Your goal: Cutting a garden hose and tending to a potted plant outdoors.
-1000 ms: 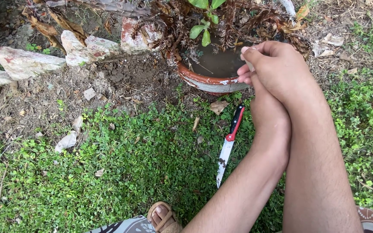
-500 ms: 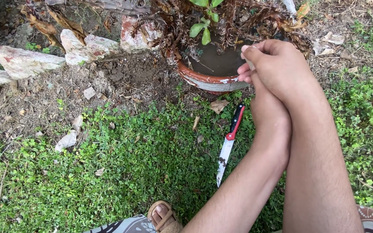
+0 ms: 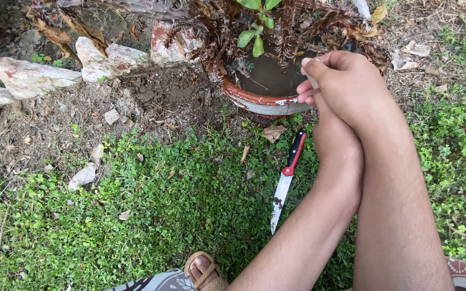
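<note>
The pot (image 3: 254, 101) is a round terracotta bowl with a worn, whitish patch on its rim; it stands upright at twelve o'clock, filled with dark wet soil and ringed by dry brown fronds. A green-leafed shoot (image 3: 257, 32) rises from it. The knife (image 3: 287, 178), red-and-black handle, stained blade, lies flat on grass at its six o'clock, tip pointing to seven.

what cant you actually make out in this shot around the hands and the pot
Head view only:
- Left hand: mostly covered by the right hand; its fingers and grip cannot be told.
- What the right hand pinches: a pale bit at its fingertips, too small to identify.
- Clay pot: right rim hidden by the hands, back hidden by dry stems.
- Plant in it: cut off by the top edge.
- Knife: fully visible, untouched.
</note>
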